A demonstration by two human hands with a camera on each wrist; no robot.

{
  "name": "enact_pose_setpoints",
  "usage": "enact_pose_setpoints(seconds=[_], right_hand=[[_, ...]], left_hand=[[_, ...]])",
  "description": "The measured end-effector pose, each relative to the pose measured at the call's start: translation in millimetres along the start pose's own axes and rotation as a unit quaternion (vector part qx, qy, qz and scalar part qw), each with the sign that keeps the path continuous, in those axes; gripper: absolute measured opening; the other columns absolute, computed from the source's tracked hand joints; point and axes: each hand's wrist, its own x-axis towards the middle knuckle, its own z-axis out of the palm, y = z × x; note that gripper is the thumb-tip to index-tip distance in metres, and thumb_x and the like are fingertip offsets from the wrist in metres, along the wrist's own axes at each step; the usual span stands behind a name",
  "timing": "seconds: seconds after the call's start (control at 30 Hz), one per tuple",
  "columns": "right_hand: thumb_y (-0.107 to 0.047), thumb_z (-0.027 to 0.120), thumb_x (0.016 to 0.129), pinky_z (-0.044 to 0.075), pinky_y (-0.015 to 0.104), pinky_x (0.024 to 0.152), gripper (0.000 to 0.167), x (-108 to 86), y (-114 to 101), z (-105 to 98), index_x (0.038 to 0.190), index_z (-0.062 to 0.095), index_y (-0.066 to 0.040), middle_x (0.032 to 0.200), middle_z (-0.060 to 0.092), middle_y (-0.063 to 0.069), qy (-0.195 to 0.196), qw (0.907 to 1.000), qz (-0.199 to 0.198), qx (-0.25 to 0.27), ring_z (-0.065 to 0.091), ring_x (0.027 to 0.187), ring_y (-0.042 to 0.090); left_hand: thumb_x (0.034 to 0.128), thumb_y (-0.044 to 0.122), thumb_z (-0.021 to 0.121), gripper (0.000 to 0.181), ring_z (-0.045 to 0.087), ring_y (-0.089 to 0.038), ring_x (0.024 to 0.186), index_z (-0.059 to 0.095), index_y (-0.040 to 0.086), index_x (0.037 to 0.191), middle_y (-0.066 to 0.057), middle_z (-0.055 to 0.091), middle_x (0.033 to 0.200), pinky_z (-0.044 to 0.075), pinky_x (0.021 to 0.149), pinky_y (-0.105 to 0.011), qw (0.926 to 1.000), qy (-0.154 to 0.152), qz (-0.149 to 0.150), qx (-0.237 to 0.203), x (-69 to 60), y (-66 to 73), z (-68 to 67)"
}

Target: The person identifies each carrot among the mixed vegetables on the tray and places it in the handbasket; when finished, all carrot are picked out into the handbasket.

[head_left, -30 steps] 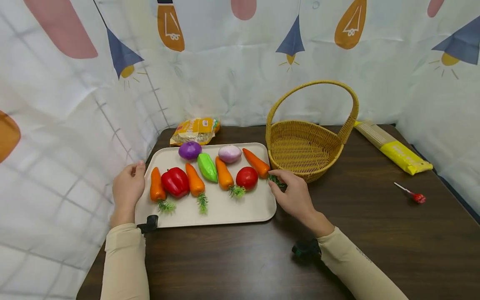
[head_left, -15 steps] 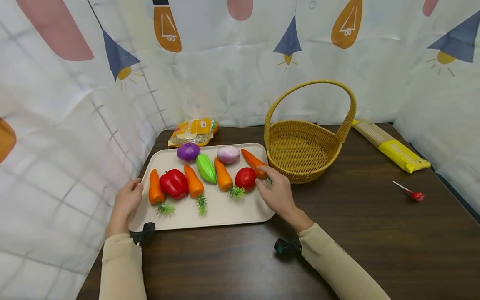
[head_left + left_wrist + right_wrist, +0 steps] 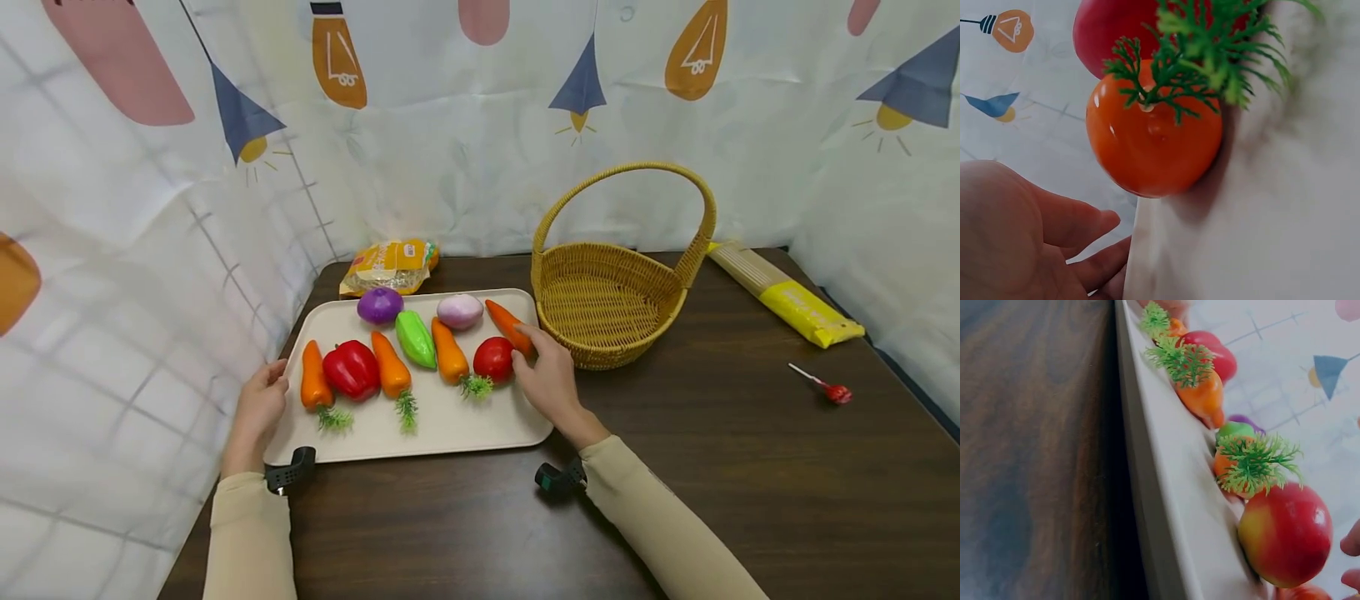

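A beige tray (image 3: 450, 429) holds a red pepper (image 3: 352, 370), a tomato (image 3: 494, 360), a green vegetable (image 3: 416, 339) and several carrots. My left hand (image 3: 258, 408) is at the tray's left edge; in the left wrist view its thumb stands apart from its other fingers (image 3: 1104, 262), which meet the rim beside the nearest carrot (image 3: 1154, 144). Over the rightmost carrot (image 3: 504, 321) is my right hand (image 3: 549, 375), thumb and forefinger apart, the thumb close to the tomato. The right wrist view shows fingertips (image 3: 1352, 559) beside the tomato (image 3: 1286, 534), with a gap between them.
A wicker basket (image 3: 603, 304) with a tall handle stands right of the tray. Behind the tray lies an orange packet (image 3: 390, 267). A yellow noodle packet (image 3: 806, 312) and a red lollipop (image 3: 837, 394) lie on the right, and curtains hang around the table.
My right hand has moved left from the tray's right edge to over the rightmost carrot. My left hand has come down to the tray's left edge.
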Motion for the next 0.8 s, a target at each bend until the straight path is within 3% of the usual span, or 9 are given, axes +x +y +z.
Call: enact_pose_setpoints(seconds=[0.37, 0.8], right_hand=[[0.002, 0.067, 0.082, 0.050, 0.044, 0.092, 0.038, 7.5, 8, 8, 0.119, 0.068, -0.005, 0.118, 0.068, 0.011, 0.012, 0.9991, 0.040, -0.009, 0.064, 0.106, 0.029], [-0.004, 0.074, 0.080, 0.050, 0.042, 0.088, 0.039, 10.8, 12, 16, 0.118, 0.069, -0.009, 0.113, 0.070, 0.009, 0.016, 0.9965, 0.064, -0.052, 0.064, 0.097, 0.028]], left_hand=[[0.1022, 0.013, 0.029, 0.052, 0.038, -0.043, 0.134, 0.026, -0.002, 0.152, -0.028, 0.032, 0.151, 0.031, 0.110, -0.053, 0.9998, 0.018, -0.009, -0.001, 1.3, -2.9, 3.8], [0.1015, 0.011, 0.029, 0.052, 0.038, -0.043, 0.134, 0.027, -0.003, 0.151, -0.029, 0.032, 0.151, 0.031, 0.110, -0.053, 0.9997, 0.023, -0.009, -0.004, 1.4, -2.0, 4.1]])
